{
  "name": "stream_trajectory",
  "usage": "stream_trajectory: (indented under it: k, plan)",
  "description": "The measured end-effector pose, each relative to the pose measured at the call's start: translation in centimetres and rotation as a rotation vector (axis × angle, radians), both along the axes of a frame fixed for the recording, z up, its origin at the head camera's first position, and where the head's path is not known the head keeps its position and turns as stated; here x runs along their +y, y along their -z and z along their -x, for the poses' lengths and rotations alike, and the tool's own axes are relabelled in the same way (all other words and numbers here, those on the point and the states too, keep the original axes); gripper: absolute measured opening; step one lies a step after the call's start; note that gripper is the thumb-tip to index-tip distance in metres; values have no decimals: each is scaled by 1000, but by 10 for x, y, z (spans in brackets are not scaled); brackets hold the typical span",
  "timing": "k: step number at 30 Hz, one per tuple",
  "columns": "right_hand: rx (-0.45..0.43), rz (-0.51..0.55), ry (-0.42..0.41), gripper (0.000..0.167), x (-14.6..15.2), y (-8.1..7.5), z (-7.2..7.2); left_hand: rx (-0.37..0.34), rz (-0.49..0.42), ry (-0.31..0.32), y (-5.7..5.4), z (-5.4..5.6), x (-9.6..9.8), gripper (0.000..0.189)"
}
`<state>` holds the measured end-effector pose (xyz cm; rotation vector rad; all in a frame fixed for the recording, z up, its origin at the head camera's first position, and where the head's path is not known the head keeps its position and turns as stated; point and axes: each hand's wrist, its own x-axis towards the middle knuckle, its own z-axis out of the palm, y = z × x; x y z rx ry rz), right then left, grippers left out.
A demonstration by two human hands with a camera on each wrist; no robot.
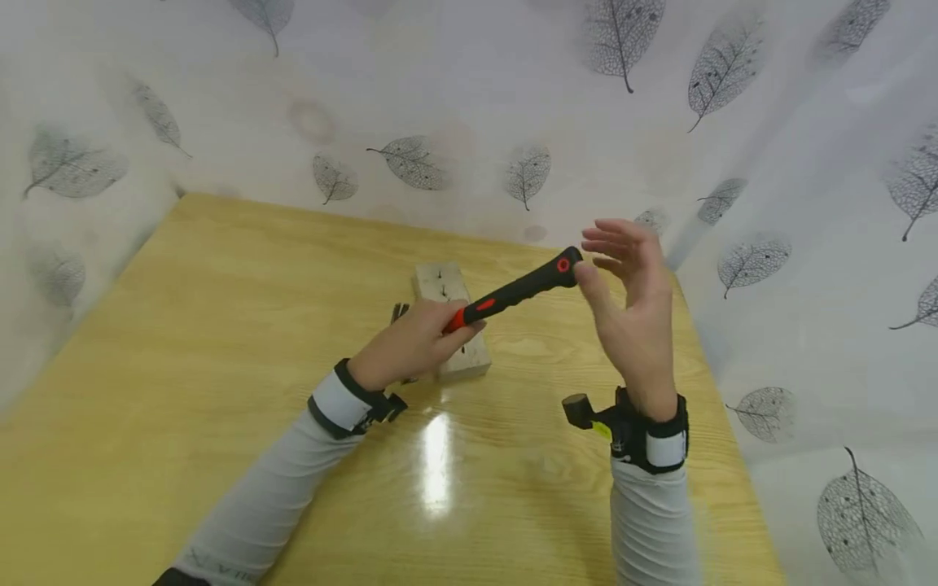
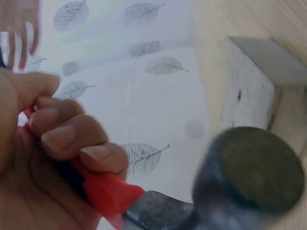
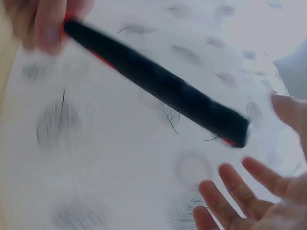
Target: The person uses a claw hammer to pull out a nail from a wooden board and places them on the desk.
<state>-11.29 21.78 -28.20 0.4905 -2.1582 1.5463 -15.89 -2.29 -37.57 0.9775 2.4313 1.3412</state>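
Yellowish wood-grain tbl (image 1: 242,325) w/ pale block (image 1: 471,356) on it, dk thin pcs (image 1: 399,312) just beside, partly hidden.

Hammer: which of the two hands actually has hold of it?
The left hand, curled round the hammer's red-and-black handle near the metal head. The right hand is open by the handle's free end, holding nothing.

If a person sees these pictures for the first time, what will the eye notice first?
Probably the black-and-red hammer, slanting across the middle of the head view, gripped by the left hand. Next comes the right hand, open just beyond the handle. The dark leaves printed on the pale backdrop behind the table would likely also draw attention.
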Motion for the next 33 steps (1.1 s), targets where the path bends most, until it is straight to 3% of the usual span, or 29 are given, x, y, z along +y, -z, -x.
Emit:
stream_trajectory:
  k: [2, 4, 9, 11, 15, 16, 21, 29, 33]
  plan:
    - [-15, 283, -98, 44, -5, 7, 7, 4, -48, -8, -2, 1, 1, 28]
    - [-51, 493, -189, 48, -15, 15, 11, 3, -72, -10, -3, 0, 1, 27]
    - [-73, 710, -327, 67, -50, 26, 22, 1, -88, -15, -2, -2, 5, 23]
    - [-49, 754, -352, 63, -63, 27, 27, 3, -83, -15, -2, -2, 6, 23]
    - [-8, 853, -340, 27, -82, 28, 36, 40, -65, -7, 0, -1, 10, 23]
    - [-14, 866, -335, 25, -85, 29, 37, 51, -63, -6, 1, 0, 10, 23]
    - [-54, 908, -369, 50, -93, 34, 40, 89, -67, -5, 6, 2, 13, 22]
    - [-5, 926, -376, 47, -94, 34, 36, 87, -124, 8, 6, -2, 16, 23]
    - [25, 882, -382, 46, -90, 29, 33, 167, -134, 19, 6, -4, 18, 17]
